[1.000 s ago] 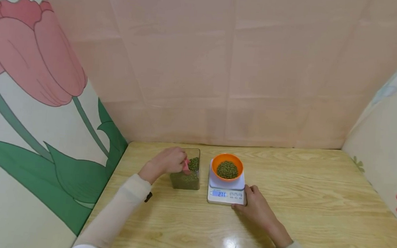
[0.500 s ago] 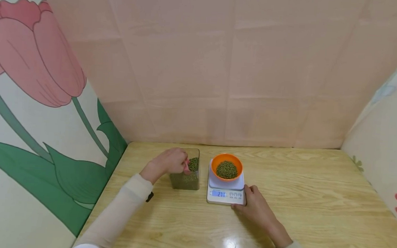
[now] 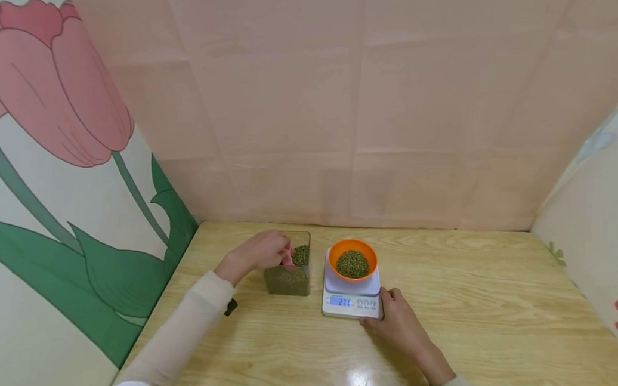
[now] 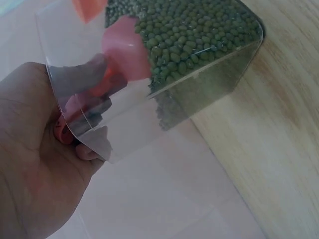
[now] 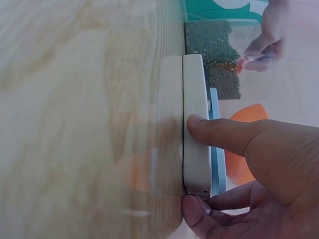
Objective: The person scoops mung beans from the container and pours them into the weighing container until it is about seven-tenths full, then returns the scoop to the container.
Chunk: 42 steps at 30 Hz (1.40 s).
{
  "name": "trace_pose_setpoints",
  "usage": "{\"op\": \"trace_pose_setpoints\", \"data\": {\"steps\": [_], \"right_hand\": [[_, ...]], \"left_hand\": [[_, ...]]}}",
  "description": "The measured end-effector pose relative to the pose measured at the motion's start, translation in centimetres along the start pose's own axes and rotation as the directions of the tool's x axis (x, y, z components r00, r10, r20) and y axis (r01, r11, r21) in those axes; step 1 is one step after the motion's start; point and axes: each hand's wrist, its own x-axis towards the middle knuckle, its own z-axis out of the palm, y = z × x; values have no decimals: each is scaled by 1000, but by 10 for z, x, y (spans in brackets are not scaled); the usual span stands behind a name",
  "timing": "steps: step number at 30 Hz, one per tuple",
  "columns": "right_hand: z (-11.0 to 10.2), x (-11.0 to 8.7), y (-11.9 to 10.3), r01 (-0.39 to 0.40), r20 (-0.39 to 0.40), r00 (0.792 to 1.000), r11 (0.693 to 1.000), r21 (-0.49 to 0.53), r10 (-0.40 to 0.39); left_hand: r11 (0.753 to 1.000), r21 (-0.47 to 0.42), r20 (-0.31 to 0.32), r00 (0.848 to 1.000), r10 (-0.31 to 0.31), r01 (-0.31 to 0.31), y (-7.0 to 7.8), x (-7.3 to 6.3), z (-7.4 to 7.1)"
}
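My left hand reaches into a clear square container of green mung beans, its fingers curled round the handle of a pink scoop. The scoop's bowl lies against the beans at their surface. Just right of the container stands a white digital kitchen scale with a lit display. An orange bowl, partly filled with the same beans, sits on its platform. My right hand grips the scale's front right corner, thumb on the front face and fingers along the right side.
Both vessels stand on a wood-grain table, towards its back edge. A pink covered wall rises behind it. A panel with a painted tulip borders the left side, and a pale panel the right.
My left hand and the scoop have shifted slightly left inside the container. My right hand, the scale and the orange bowl have stayed put.
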Motion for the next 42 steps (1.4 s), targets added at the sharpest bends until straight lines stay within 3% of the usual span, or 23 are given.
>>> {"op": "trace_pose_setpoints", "data": {"steps": [13, 22, 32, 42], "right_hand": [[0, 0, 0, -12, 7, 1000, 1000, 6, 12], [0, 1, 0, -2, 0, 1000, 1000, -6, 2], [1, 0, 1, 2, -4, 1000, 1000, -5, -2], [1, -1, 1, 14, -21, 1000, 1000, -14, -14]], "left_hand": [[1000, -23, -21, 1000, 15, -15, -1, -2, 0], [989, -149, -44, 999, -5, -2, -2, -6, -1], [996, -84, -105, 994, 9, -18, -5, -10, 0], [989, -150, -122, 992, -33, 15, -9, -15, 1]]}}
